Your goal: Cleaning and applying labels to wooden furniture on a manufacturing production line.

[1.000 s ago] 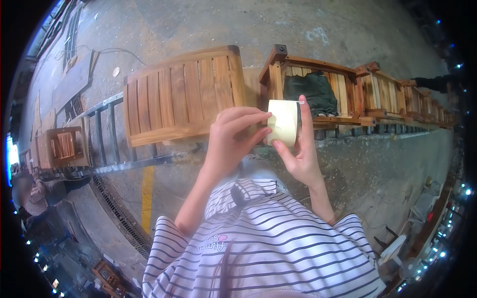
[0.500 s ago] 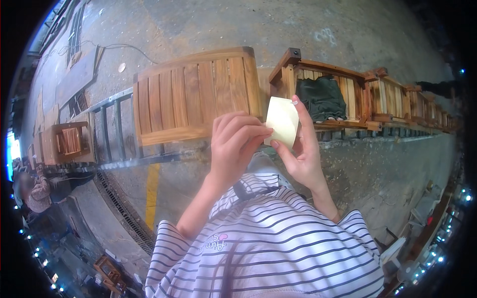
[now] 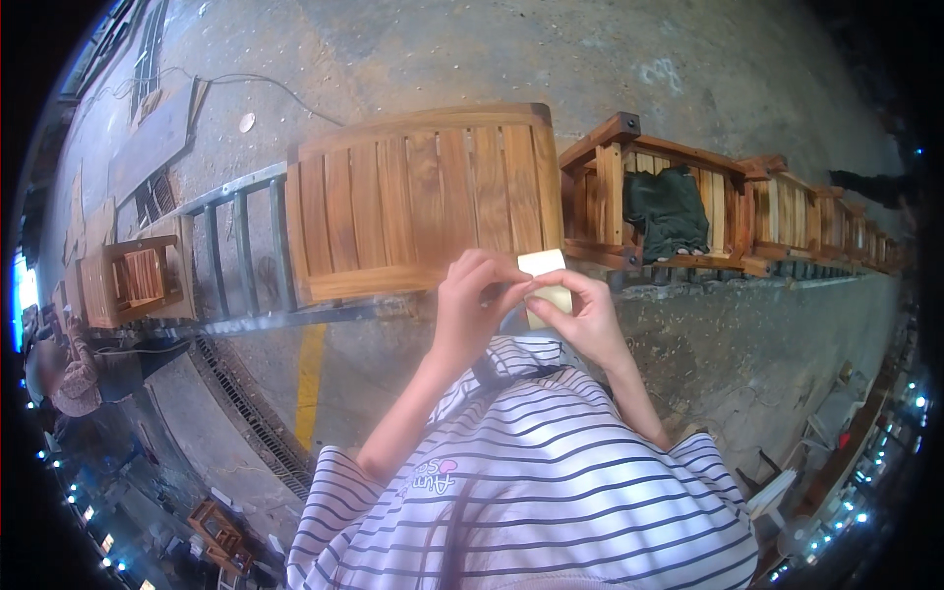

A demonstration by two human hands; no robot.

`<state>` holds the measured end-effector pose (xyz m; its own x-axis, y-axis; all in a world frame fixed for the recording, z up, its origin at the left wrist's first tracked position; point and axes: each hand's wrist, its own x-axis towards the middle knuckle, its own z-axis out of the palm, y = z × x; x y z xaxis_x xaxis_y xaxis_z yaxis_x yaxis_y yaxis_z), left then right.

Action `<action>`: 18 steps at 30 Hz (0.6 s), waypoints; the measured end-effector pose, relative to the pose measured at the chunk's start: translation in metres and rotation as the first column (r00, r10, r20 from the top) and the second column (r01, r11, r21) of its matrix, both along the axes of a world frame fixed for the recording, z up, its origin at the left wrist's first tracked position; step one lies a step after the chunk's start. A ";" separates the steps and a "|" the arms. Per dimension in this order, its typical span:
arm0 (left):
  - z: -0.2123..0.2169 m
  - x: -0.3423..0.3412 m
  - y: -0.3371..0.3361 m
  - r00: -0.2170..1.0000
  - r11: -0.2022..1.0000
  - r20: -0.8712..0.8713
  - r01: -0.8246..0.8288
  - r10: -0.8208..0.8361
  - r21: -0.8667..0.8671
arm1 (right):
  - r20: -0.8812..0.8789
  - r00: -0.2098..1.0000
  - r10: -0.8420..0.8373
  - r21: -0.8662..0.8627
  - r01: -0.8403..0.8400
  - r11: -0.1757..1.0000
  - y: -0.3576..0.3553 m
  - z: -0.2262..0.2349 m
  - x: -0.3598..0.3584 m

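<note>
A small pale yellow sheet (image 3: 542,263), paper-like, is held in front of my striped shirt. My right hand (image 3: 594,323) grips it, thumb and forefinger curled across its face. My left hand (image 3: 470,303) is closed in a pinch at the sheet's left edge, its fingertips meeting those of the right. Part of the sheet is hidden behind the right fingers. Just beyond my hands lies a slatted wooden panel (image 3: 418,202) with a rounded corner; neither hand visibly touches it.
The panel rests on a metal roller conveyor (image 3: 241,241). Slatted wooden furniture frames (image 3: 733,202) line up to the right, a dark green cloth (image 3: 667,211) in the nearest. A smaller wooden piece (image 3: 138,278) stands left, near another person (image 3: 69,369). A floor drain grate (image 3: 251,413) runs at lower left.
Both hands have come lower and closer to my body with the sheet. The right forefinger, stretched up along the sheet before, is now bent across it, and the fingertips of both hands meet.
</note>
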<state>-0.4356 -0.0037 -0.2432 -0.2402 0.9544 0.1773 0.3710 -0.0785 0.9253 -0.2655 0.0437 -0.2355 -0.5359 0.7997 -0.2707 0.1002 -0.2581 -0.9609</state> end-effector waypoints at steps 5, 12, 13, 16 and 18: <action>-0.019 -0.019 0.006 0.999 0.999 -0.036 0.009 -0.010 -0.032 | 0.164 0.986 -0.019 0.003 0.019 1.000 0.007 -0.012 -0.028; -0.055 -0.018 0.027 0.982 0.983 0.059 -0.176 0.179 -0.044 | 0.250 0.945 -0.211 0.039 0.208 0.977 0.008 -0.026 -0.062; -0.056 -0.016 0.034 0.983 0.984 0.061 -0.173 0.175 -0.043 | 0.251 0.944 -0.214 0.040 0.211 0.977 0.011 -0.027 -0.062; -0.057 -0.012 0.051 0.982 0.985 0.079 -0.170 0.169 0.010 | 0.277 0.906 -0.319 0.139 0.291 0.947 0.015 -0.037 -0.063; -0.056 -0.011 0.060 0.978 0.986 0.132 -0.165 0.164 0.000 | 0.254 0.872 -0.418 0.217 0.370 0.903 0.017 -0.040 -0.066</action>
<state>-0.4467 0.0564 -0.2994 -0.4155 0.8980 0.1444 0.2549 -0.0374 0.9663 -0.3314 0.0610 -0.2754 -0.0849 0.9724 -0.2173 0.2995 -0.1831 -0.9364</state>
